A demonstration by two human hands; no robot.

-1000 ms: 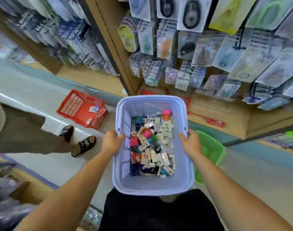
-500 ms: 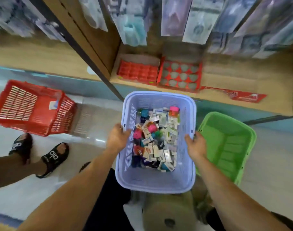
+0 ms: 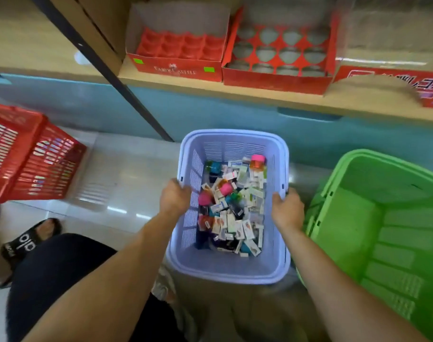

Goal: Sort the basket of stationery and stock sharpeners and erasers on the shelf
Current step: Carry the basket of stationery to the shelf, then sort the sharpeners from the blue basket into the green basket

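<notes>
**Lilac basket held by both rims before the low shelf**

At far left a red basket (image 3: 25, 154) sits tilted on the floor (image 3: 116, 183), which is pale, glossy tile. Below it is another person's foot in a black sandal (image 3: 25, 243). A dark post (image 3: 126, 95) slants down to the floor. Behind it a blue plinth (image 3: 210, 112) carries the wooden shelf (image 3: 235, 91) across the whole view.

Two open red boxes stand on the shelf, touching side by side. The left box (image 3: 176, 50) has square cells and the right box (image 3: 279, 58) has round holes. A red sign (image 3: 395, 80) lies further right.

The lilac basket (image 3: 225, 267) is in the middle, in front of the person's knees and close to the plinth. Whether its bottom rests on anything cannot be told. Its long axis runs from the person towards the shelf, and its far short end points at the two boxes. Loose stationery (image 3: 235, 206), small packets and a few pink and teal pieces, is heaped inside.

The left hand (image 3: 174, 197) grips the left rim with fingers curled over it, close together. The right hand (image 3: 287, 208) grips the right rim the same way, its fingertips hidden.

A green basket (image 3: 373, 230) stands just beside it on the right.
</notes>
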